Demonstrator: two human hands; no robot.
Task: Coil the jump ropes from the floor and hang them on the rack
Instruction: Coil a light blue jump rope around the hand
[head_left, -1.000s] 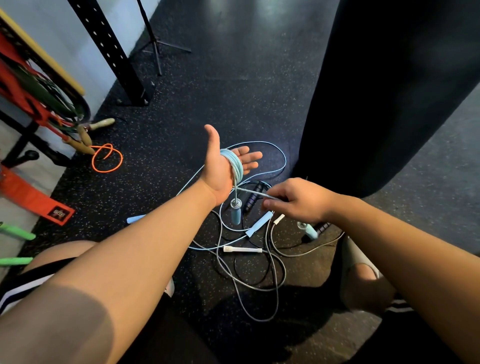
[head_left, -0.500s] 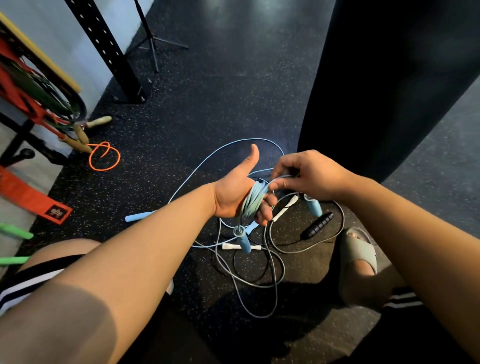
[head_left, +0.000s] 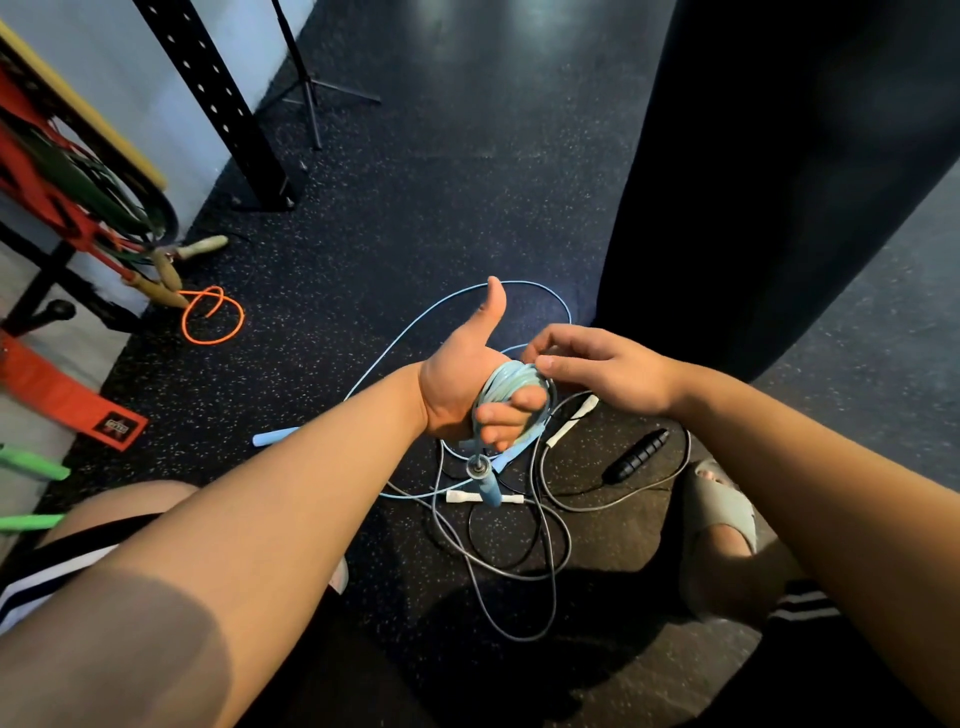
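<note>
Head view: your left hand (head_left: 457, 387) is the spool — fingers curled round the coiled light-blue jump rope (head_left: 511, 382), thumb up, clear. Right hand (head_left: 608, 371) pinches the strand at the coil to lay a turn; loose tail on the floor (head_left: 415, 234)

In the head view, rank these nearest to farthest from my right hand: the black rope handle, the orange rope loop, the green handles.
1. Black rope handle, just below the right hand.
2. Orange rope loop, well off to the left.
3. Green handles, at the far left edge.
</note>
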